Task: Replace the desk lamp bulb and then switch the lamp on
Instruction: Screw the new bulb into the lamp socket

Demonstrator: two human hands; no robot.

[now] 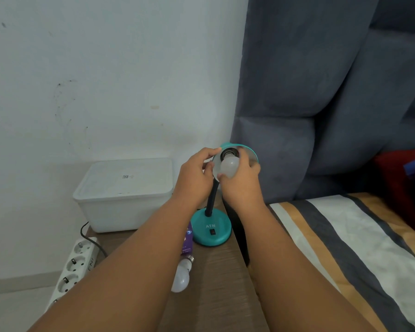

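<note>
A white wall (pixel 94 80) and grey headboard (pixel 321 92) back a striped bed (pixel 345 236) and wooden bedside table (pixel 225 295). On it stand a white box (pixel 122 195) and teal lamp (pixel 211 230); the left hand (pixel 194 178) grips its shade (pixel 250 153), the right hand (pixel 242 185) clasps the bulb (pixel 229 167) at the socket. A spare bulb (pixel 181 277) lies nearby.

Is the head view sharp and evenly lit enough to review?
Head view: soft, dim, even light with no glare; wide-angle bending at the edges; the bulb in the right hand and the left hand on the lamp shade are slightly soft.
</note>
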